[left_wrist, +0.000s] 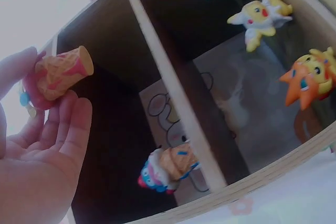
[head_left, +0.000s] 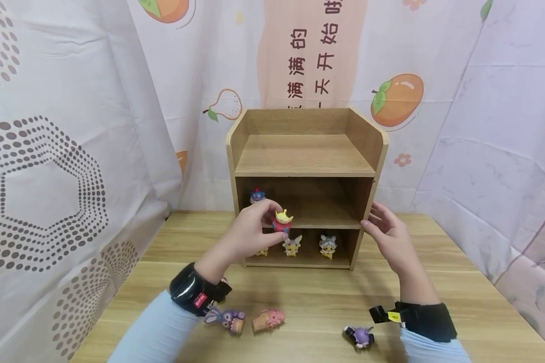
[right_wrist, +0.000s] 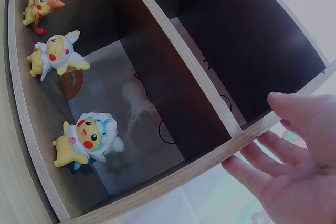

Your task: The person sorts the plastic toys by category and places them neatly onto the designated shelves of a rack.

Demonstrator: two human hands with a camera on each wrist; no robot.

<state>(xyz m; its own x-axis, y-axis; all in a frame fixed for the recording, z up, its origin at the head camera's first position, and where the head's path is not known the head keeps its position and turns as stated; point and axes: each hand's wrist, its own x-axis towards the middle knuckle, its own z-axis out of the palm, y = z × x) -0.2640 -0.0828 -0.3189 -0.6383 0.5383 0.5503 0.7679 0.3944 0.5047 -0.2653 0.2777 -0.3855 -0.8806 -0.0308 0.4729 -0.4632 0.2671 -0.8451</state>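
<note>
- Left hand: raised in front of the wooden shelf unit; grip pinched around a small ice-cream-cone figure, thumb on one side, fingertips on the other.
- Figure position: at the open front of the middle compartment, just at the edge of the middle shelf board. Left wrist view shows the cone end pointing toward the dark compartment; cannot tell whether it touches the board.
- Right hand: grip wide, fingers straight and relaxed, holding nothing. Fingertips lie against the front edge of the unit's right side panel; right wrist view confirms contact at that edge.
- Middle compartment: one blue and red figure stands at the far left, near the back.
- Bottom compartment: three yellow figures. White-hooded one at right, another at centre, an orange one at left, largely hidden behind the left hand in the head view.
- Top shelf of the unit: bare wood visible.
- Table, near edge: purple figure lying down, pink cone figure lying just beside it, dark purple figure well apart to the right, near the right wrist.
- Both wrists carry black strapped bands; sleeves light blue.
</note>
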